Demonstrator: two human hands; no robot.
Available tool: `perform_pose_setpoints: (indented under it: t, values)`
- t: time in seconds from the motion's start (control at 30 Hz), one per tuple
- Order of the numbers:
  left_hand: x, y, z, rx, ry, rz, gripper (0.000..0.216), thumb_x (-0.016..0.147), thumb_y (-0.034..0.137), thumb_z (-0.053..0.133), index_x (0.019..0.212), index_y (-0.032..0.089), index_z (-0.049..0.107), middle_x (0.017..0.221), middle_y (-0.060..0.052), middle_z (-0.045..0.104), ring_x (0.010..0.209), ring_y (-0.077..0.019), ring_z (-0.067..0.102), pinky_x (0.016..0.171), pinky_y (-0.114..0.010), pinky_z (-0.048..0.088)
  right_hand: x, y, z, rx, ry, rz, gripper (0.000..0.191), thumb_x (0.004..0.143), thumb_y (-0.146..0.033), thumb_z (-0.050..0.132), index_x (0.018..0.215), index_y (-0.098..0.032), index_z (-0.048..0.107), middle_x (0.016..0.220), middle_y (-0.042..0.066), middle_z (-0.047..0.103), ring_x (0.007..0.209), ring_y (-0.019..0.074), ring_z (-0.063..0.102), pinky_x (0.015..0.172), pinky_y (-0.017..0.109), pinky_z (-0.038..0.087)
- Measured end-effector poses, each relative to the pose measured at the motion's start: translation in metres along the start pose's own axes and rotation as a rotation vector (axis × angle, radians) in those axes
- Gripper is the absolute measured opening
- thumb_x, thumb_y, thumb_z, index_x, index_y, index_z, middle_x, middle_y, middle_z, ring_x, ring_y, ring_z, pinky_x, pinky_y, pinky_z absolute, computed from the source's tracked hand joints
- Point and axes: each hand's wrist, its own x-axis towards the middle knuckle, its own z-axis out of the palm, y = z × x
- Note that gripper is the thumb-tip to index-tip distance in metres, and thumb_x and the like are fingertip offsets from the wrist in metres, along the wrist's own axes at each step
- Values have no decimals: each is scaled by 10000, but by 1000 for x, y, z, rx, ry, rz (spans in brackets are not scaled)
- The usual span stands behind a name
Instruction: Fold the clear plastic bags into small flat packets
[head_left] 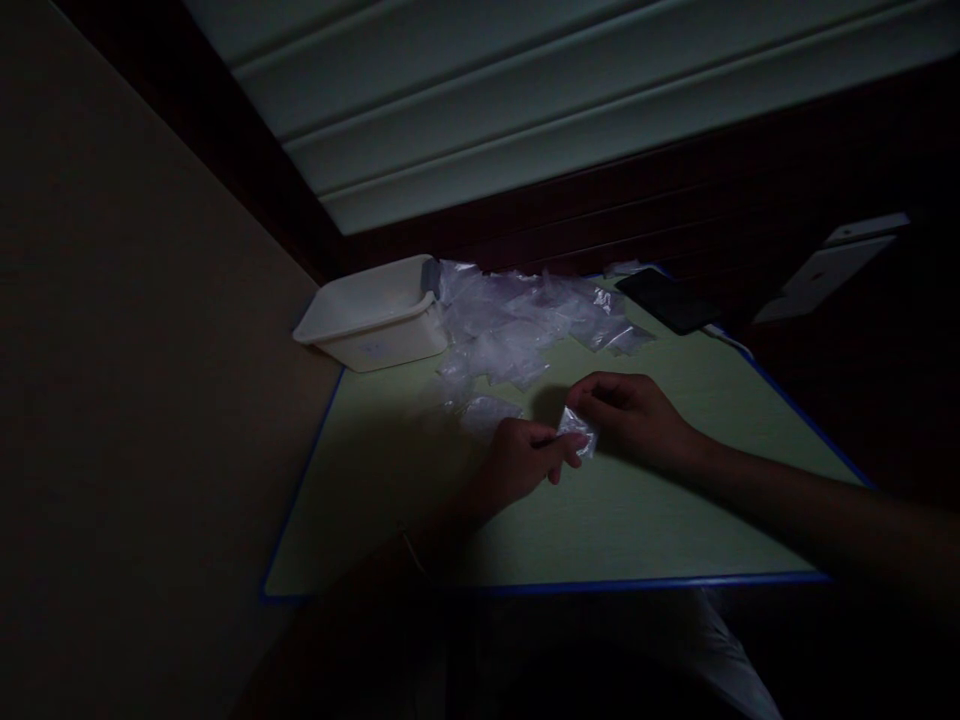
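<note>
A small clear plastic bag (577, 432) is pinched between my two hands above the table. My left hand (523, 462) grips its lower left side with thumb and fingers. At its upper edge, my right hand (628, 412) closes its fingertips on the plastic. Whether anything lies inside the bag is too dim to tell. Just beyond my left hand lies a loose clear bag (489, 412). Farther back, a heap of similar clear plastic bags (517, 315) spreads over the table.
A white plastic bin (382, 340) stands at the table's back left, beside the wall. A dark flat device (667, 300) lies at the back right, near a white cable (729, 341). The pale green table (420, 520) has blue edging. A white box (825, 277) is farther right.
</note>
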Motion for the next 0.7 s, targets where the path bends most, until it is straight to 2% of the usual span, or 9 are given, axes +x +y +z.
perform_pose_setpoints:
  t: [0.1,0.27,0.47,0.7]
  values:
    - [0,2,0,-21,36,32,437,822,539,588,690,136,692,484,28,519,413,-54,386,437,-206,296,1,-1,0,32,18,10,213,815,-374,646,783,-164,665,683,14,642,575,112,557,542,263,451]
    - [4,0,-1,-107,164,106,351,830,464,607,907,130,684,579,17,572,450,-62,435,456,-204,344,0,0,0,-15,-11,-27,191,827,-345,636,786,-162,677,707,20,655,605,120,569,573,272,464]
    - [7,-1,-1,-209,224,110,281,799,404,656,841,127,685,534,30,538,443,-59,419,437,-200,326,-1,4,1,-87,-47,-96,216,847,-364,618,826,-164,697,771,44,693,688,155,614,648,313,497]
    - [6,-4,-2,-60,295,150,226,820,366,629,804,148,685,596,4,594,508,-76,470,476,-203,359,0,1,0,-31,-78,-24,210,835,-358,623,858,-158,681,771,45,685,654,142,602,602,293,489]
